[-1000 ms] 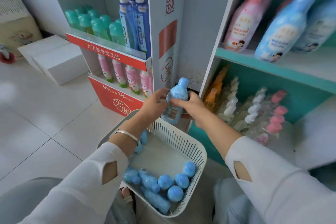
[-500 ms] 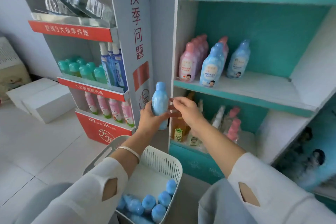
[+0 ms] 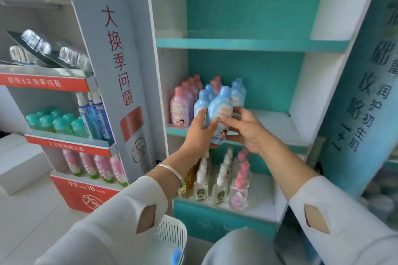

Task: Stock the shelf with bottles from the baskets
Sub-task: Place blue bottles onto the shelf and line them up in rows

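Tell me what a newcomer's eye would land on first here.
First comes the blue bottle, gripped by the left hand and right hand at the front edge of the teal shelf. Just behind it, pink bottles stand on the shelf's left side. Left of the shelf rises a grey panel with big red lettering.

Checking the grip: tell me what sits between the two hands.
In the head view, a blue bottle sits between the left hand and right hand, both holding it.

Grey side panel [image 3: 129, 54]: "3 大换季问题", red, vertical. Top red shelf strip [image 3: 43, 83]: "3大换季问题". Red base [image 3: 71, 194]: "99", "18". Teal shelf side [image 3: 353, 84]: "润护初生肌 1+1".
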`<state>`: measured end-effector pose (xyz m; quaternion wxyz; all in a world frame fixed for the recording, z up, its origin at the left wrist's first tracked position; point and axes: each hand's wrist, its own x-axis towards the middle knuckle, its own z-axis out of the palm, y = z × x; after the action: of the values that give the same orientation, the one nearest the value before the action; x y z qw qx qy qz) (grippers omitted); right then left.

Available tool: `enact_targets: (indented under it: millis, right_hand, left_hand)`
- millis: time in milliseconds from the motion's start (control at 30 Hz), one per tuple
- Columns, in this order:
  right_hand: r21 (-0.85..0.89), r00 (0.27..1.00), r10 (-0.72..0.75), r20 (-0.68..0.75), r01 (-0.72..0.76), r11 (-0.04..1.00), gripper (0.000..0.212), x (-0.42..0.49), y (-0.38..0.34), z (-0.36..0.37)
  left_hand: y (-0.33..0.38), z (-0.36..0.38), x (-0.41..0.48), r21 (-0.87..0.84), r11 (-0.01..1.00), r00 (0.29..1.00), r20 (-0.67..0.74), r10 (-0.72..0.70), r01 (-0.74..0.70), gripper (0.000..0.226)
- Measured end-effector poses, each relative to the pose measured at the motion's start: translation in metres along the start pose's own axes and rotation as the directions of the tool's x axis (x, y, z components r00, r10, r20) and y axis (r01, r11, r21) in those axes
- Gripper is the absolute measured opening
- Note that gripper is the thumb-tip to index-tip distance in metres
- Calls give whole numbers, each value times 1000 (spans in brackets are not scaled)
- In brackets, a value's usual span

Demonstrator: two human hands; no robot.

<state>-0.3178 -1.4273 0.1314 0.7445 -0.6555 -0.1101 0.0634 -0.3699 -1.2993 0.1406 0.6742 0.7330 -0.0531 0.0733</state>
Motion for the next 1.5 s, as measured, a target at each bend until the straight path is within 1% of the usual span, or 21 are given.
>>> enact_targets:
  millis: [67, 133, 167, 233, 267, 333, 400, 467, 600, 700, 833, 933, 1000, 1067, 1133, 1167, 1233, 1300, 1367, 1433, 1500]
  right_hand:
    - [-39, 997, -54, -64, 51, 998, 33, 7, -7, -13]
    - [-74, 982, -99, -160, 88, 993, 24, 19, -8, -24]
    - [-109, 969, -124, -213, 102, 989, 25, 25, -8, -28]
    - [-270, 934, -183, -306, 100, 958, 40, 41, -4, -36]
    - [-365, 920, -212, -330, 83, 927, 47, 48, 0, -39]
    - [-519, 913, -249, -325, 48, 853, 55, 62, 8, -41]
    - [-603, 928, -246, -278, 30, 797, 57, 75, 16, -42]
    - [-623, 946, -222, -237, 28, 782, 57, 86, 22, -45]
    - [-674, 965, -212, -157, 52, 737, 55, 104, 27, -51]
    - [-718, 952, -257, -168, 60, 694, 55, 113, 29, -54]
    - [-721, 949, -253, -186, 43, 692, 56, 115, 30, -53]
    - [-747, 956, -217, -198, -4, 665, 67, 109, 29, -47]
    - [-760, 947, -234, -219, -15, 650, 77, 100, 28, -42]
    - [-811, 922, -305, -237, -15, 585, 71, 85, 23, -33]
    - [-849, 886, -395, -243, 3, 529, 53, 61, 17, -15]
    - [-852, 871, -438, -222, 45, 522, 42, 49, 16, -4]
    - [-831, 885, -444, -142, 138, 540, 26, 24, 18, 23]
    - [-819, 931, -364, -7, 204, 537, 19, 7, 29, 49]
    - [-815, 961, -256, 104, 230, 532, 18, -2, 46, 73]
    - [-804, 968, -186, 170, 246, 541, 18, -7, 64, 94]
    - [-791, 973, -115, 202, 231, 567, 18, -7, 79, 112]
  left_hand:
    - [5, 12, 17, 254, 963, 996, 23, 83, -87, 41]
    - [3, 21, 32, 487, 862, 990, 68, 120, -138, 54]
    - [0, 24, 38, 544, 828, 991, 85, 102, -133, 59]
    - [-4, 28, 42, 589, 802, 994, 101, 46, -97, 61]
    - [-7, 29, 43, 600, 795, 993, 112, 32, -93, 59]
    - [-17, 28, 47, 622, 778, 990, 142, -6, -85, 58]
    - [-27, 25, 52, 661, 748, 986, 155, -54, -63, 58]
    - [-36, 22, 56, 679, 732, 985, 159, -68, -59, 54]
    - [-45, 19, 63, 681, 728, 987, 156, -34, -83, 50]
    - [-50, 20, 65, 687, 720, 985, 170, -22, -102, 47]
    - [-52, 20, 63, 708, 695, 981, 192, -19, -126, 45]
    - [-48, 16, 58, 691, 711, 979, 205, -17, -132, 45]
    - [-43, 12, 52, 682, 717, 979, 203, 1, -142, 44]
    - [-39, 5, 45, 679, 720, 982, 188, 16, -142, 43]
    - [-36, -5, 36, 680, 722, 986, 162, 23, -128, 42]
    - [-36, -11, 31, 678, 727, 989, 144, 20, -113, 41]
    - [-36, -29, 19, 674, 734, 994, 107, 11, -81, 40]
    - [-41, -50, 5, 697, 716, 996, 84, -11, -51, 36]
    - [-49, -73, -9, 723, 691, 998, 45, -35, -9, 32]
    - [-62, -95, -23, 722, 689, 997, -28, -66, 66, 31]
    - [-77, -116, -34, 721, 682, 992, -79, -99, 126, 32]
